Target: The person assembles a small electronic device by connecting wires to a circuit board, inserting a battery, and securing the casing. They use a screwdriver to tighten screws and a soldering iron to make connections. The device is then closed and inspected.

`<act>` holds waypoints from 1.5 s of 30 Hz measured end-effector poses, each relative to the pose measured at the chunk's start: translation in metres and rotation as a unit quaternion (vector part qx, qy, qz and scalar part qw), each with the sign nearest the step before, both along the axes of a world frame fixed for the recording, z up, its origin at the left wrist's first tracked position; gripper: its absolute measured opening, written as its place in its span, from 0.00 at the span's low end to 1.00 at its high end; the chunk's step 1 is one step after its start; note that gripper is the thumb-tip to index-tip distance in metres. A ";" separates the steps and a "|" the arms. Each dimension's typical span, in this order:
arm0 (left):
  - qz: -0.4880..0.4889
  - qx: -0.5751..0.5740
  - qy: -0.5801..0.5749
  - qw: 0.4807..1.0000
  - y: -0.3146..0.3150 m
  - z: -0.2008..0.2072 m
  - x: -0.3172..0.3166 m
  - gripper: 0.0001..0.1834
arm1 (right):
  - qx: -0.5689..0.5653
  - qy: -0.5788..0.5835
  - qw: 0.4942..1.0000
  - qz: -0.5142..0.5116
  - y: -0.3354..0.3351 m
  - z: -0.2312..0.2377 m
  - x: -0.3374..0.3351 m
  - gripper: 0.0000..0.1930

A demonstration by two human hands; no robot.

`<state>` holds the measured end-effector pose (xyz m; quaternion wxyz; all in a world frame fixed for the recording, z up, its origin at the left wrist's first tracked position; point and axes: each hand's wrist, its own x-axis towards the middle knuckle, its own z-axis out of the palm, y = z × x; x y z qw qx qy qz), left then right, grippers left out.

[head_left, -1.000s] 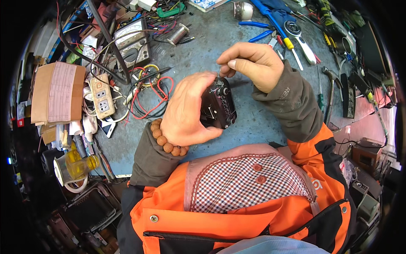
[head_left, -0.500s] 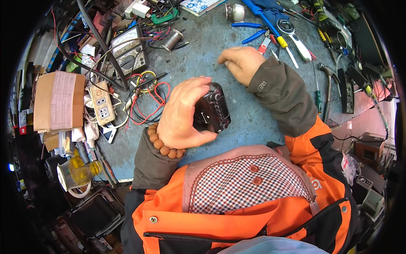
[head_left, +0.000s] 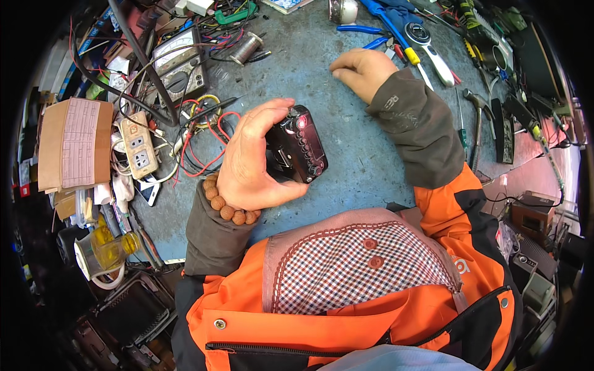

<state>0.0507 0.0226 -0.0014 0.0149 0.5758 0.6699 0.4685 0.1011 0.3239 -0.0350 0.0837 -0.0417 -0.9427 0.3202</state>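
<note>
My left hand (head_left: 255,157) is wrapped round a small black portable radio (head_left: 303,145). Its face carries a row of buttons and round knobs, with a pinkish glow at the upper knob. The radio is tilted up over the bench, and my palm and fingers hide its far side. Out to the right, my right hand (head_left: 365,73) hovers or rests over the bench, its fingers loosely curled in and nothing visible in them. Just beyond it lie blue-handled pliers (head_left: 359,29) and a long screwdriver with a blue and yellow handle (head_left: 411,57).
The blue-grey bench (head_left: 352,167) bears an analog multimeter (head_left: 179,68), a solder spool (head_left: 247,48), red and black test leads (head_left: 207,139) and a power strip (head_left: 140,145) at left. Right are a white-handled ratchet-like tool (head_left: 436,62) and a hammer (head_left: 478,120).
My left hand has shifted left with the radio and tilted it, and a pink glow now shows on its knob. My right hand has moved slightly up and right.
</note>
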 end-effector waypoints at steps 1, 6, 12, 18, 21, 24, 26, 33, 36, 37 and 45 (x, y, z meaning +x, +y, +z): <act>-0.004 0.005 0.004 1.000 0.001 -0.001 -0.001 0.58 | 0.011 0.009 1.000 0.016 -0.003 0.000 0.000 0.11; -0.004 -0.005 0.015 1.000 0.004 0.002 0.001 0.58 | 0.063 0.014 0.998 0.028 -0.017 -0.006 0.000 0.11; -0.018 -0.020 0.020 0.999 0.002 0.004 0.001 0.60 | 0.078 -0.021 0.996 0.030 -0.027 0.004 -0.001 0.06; -0.022 -0.002 0.020 1.000 0.007 0.003 0.002 0.60 | 0.078 -0.009 0.997 0.024 -0.034 0.001 -0.001 0.09; -0.022 0.007 0.025 0.999 0.009 0.001 0.001 0.59 | 0.091 -0.039 0.995 0.027 -0.038 0.008 0.000 0.12; -0.024 0.001 0.029 0.999 0.009 0.003 0.003 0.59 | 0.095 -0.058 0.994 0.020 -0.039 0.011 0.000 0.13; -0.029 -0.019 0.038 0.999 0.008 0.005 0.002 0.61 | 0.098 -0.064 0.993 0.028 -0.037 0.012 0.001 0.15; -0.025 -0.002 0.005 1.000 0.007 0.002 0.003 0.58 | 0.124 -0.065 0.990 0.001 -0.041 0.014 0.008 0.11; -0.027 -0.012 -0.003 1.000 0.003 0.002 0.002 0.59 | 0.127 -0.065 0.990 0.002 -0.042 0.014 0.008 0.10; -0.026 -0.011 0.005 1.000 0.003 0.002 0.002 0.59 | 0.126 -0.068 0.990 -0.001 -0.043 0.014 0.008 0.10; -0.033 -0.005 0.023 0.999 0.005 0.004 0.001 0.58 | 0.124 -0.110 0.986 0.002 -0.043 0.026 0.007 0.14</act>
